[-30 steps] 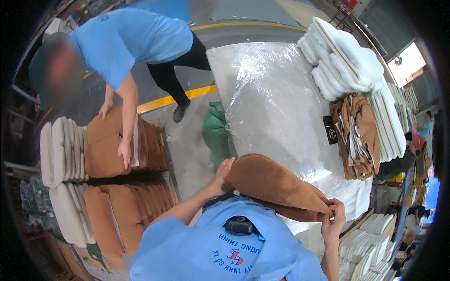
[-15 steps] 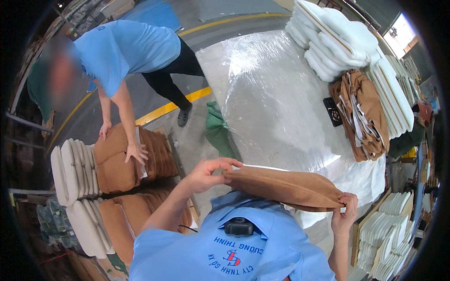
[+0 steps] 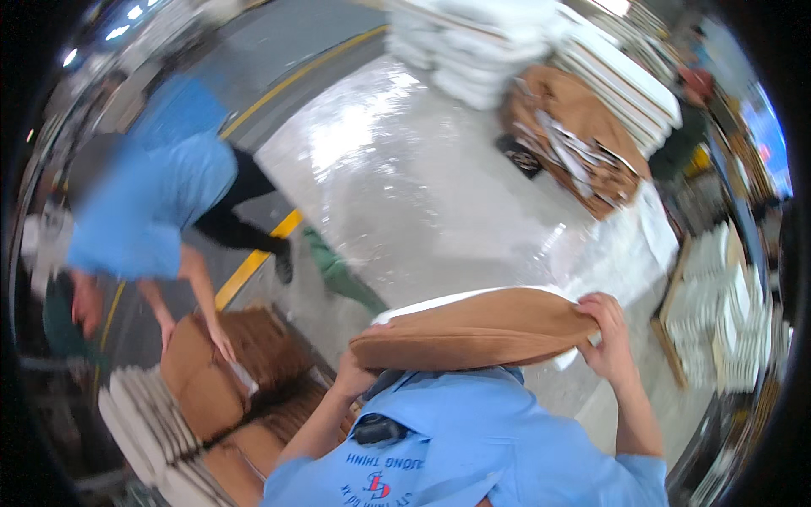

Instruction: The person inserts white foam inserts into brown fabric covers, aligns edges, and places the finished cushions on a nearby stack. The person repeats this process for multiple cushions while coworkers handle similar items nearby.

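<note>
A brown cushion cover (image 3: 473, 329) stretches between my two hands in front of my chest, its seam running along the long side. My left hand (image 3: 359, 365) is closed round its left end, the fingers partly hidden behind the fabric. At the right end my right hand (image 3: 601, 332) grips the corner, thumb below and fingers on top. A white curved edge shows just behind the cover; whether it is a pad or part of the table wrap I cannot tell. Beyond it lies the table (image 3: 405, 177), covered in clear plastic film.
On the table's far side sit a pile of brown covers (image 3: 583, 135), a dark phone-like object (image 3: 519, 157) and white pads (image 3: 473, 51). Stacked brown cushions (image 3: 198, 376) stand at left, where a co-worker (image 3: 160, 194) bends over them. More white pads (image 3: 714, 313) are at right.
The view has swung, shifting the table up and left. My left hand has gone from an open-looking pinch to a hold round the cover's end, and the cover now looks broader and fuller.
</note>
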Action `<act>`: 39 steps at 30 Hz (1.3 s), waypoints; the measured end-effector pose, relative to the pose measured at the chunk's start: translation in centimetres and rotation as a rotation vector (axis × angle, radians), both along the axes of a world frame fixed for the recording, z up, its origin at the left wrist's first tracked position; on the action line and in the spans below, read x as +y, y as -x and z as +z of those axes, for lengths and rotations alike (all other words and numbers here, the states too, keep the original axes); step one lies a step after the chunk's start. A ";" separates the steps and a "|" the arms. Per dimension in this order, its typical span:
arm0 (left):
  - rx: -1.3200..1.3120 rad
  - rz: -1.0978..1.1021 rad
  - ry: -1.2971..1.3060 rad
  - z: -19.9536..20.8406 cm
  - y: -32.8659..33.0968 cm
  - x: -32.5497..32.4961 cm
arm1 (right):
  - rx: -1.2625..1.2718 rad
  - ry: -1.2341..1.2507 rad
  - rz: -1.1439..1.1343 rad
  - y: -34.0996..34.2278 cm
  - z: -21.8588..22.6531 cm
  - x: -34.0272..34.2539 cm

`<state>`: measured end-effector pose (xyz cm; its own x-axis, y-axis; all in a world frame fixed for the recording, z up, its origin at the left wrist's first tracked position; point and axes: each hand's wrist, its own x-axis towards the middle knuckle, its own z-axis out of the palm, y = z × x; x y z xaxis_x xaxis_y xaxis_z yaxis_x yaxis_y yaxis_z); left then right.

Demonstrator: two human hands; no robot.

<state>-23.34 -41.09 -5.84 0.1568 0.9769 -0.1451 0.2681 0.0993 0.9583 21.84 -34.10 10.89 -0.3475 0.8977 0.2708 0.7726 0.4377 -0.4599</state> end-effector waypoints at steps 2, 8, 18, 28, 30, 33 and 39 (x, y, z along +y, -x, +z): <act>-0.051 0.009 -0.008 -0.6 -0.4 0.3 | -0.016 0.025 0.023 -1.9 0.1 -0.5; -0.365 0.129 0.289 -2.1 -0.1 0.3 | 0.258 0.125 -0.339 -3.2 -3.9 -3.7; 1.192 -1.018 0.276 9.1 4.1 16.2 | 0.981 0.100 -0.648 -2.7 -7.1 -7.7; 0.350 -1.116 -0.285 20.9 -29.8 15.3 | 1.730 0.624 -0.826 2.7 -18.0 -10.6; 0.558 -1.206 -0.376 20.2 -31.7 14.8 | 1.804 0.641 -0.793 4.0 -18.2 -10.8; 0.497 -1.395 -0.179 21.7 -30.5 15.0 | 1.803 0.679 -0.678 4.6 -18.0 -11.4; 0.307 -1.723 -0.033 24.6 -27.0 13.3 | 1.783 0.554 -0.396 4.0 -17.1 -12.4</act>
